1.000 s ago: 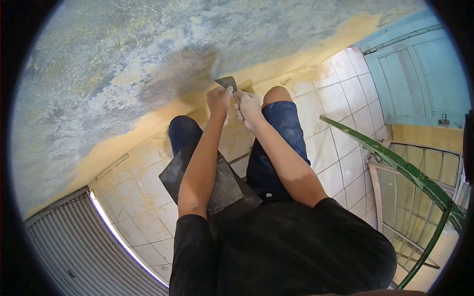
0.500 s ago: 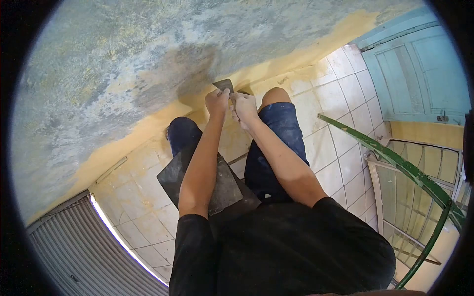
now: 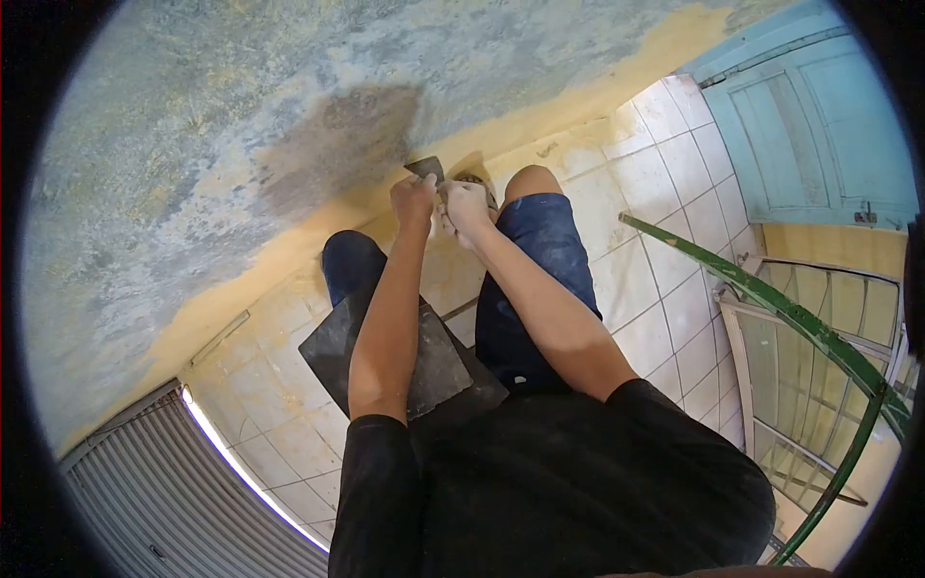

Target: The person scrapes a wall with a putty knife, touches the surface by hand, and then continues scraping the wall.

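My left hand [image 3: 412, 200] pinches the lower edge of a small dark piece of sandpaper [image 3: 424, 169], close to the foot of the wall. Right beside it, my right hand [image 3: 467, 206] is closed, its fingers curled in at the right edge of the same piece. Most of the fingertips are hidden behind the hands. Larger dark flat sheets [image 3: 438, 371], which look like sandpaper too, lie across my lap under my left forearm.
A blotchy grey and yellow wall [image 3: 222, 144] rises ahead, with a darker brownish patch [image 3: 337, 144]. Pale floor tiles [image 3: 665, 173] lie below. At right are a green metal bar [image 3: 752, 284], a metal-framed rack [image 3: 819, 385] and a blue door [image 3: 819, 135]; a ribbed shutter [image 3: 173, 482] stands lower left.
Both hands have shifted slightly left in the view, together with the small piece. The whole view has also moved a little. The grip looks much the same.
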Available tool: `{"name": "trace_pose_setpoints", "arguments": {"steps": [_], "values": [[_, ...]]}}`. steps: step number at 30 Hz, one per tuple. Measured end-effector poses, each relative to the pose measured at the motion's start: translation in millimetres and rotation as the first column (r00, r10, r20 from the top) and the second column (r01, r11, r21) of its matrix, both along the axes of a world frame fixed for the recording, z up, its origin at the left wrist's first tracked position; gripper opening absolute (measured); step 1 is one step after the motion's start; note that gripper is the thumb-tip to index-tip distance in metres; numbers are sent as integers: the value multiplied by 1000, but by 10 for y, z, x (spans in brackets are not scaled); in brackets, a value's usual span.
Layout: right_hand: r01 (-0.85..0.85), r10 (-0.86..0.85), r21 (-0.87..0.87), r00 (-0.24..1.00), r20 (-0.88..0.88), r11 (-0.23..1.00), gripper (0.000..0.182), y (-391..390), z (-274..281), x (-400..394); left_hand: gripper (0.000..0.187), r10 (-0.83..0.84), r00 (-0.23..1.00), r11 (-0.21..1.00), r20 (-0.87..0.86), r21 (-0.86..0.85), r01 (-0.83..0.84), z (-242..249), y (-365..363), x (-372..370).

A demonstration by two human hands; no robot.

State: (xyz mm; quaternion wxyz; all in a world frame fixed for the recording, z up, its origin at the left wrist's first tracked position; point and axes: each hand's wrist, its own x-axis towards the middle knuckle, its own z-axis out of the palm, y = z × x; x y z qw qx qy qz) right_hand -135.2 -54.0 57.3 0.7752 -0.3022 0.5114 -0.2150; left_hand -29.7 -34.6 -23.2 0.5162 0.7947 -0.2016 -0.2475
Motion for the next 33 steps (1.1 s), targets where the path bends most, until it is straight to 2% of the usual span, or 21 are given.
{"name": "trace_pose_setpoints", "arguments": {"steps": [2,3,5,8,12,15,17,20,24,26,29,30,32,33], "values": [[-55,53,-58,998,-36,997,18,30,25,17,31,20,995,1000,-96,13,-18,45,64,-20],[-58,56,-59,998,-32,997,18,38,63,24,31,23,996,1000,-92,12,-21,135,83,-17],[-20,20,-54,1000,-12,998,17,51,129,-7,27,-23,991,995,-132,-99,10,329,109,-38],[-46,46,-22,999,-15,999,17,17,30,42,28,-20,983,999,-182,-41,13,85,71,4],[-54,54,-19,999,0,998,18,38,45,42,27,-12,993,999,-115,41,17,294,100,-3],[-27,25,-33,998,-58,999,18,90,-36,-17,28,13,995,999,-96,-33,-16,95,132,-65],[-57,57,13,998,26,998,17,15,-239,49,31,21,990,1000,-136,-15,-23,-76,81,17],[-36,35,-8,999,-37,999,17,58,197,-10,34,18,991,997,-134,-78,-29,257,110,-46],[-39,38,-34,999,-29,999,18,68,21,9,33,-34,994,997,-108,-70,26,79,138,-7],[-23,23,42,1000,-14,999,20,37,-12,59,29,3,999,999,-53,42,-1,-36,86,29],[-1,1,2,1000,12,1000,21,87,91,47,28,-14,996,998,-90,-64,8,321,152,-39],[1,-1,-7,1000,23,1000,22,93,92,38,28,-10,996,998,-90,-63,4,253,120,21],[-25,26,8,999,-28,1000,23,115,61,48,29,-1,1000,995,-24,103,3,-62,104,51],[-52,52,3,997,-64,999,23,64,50,67,29,-7,1000,995,-24,98,10,-115,84,24]]}}
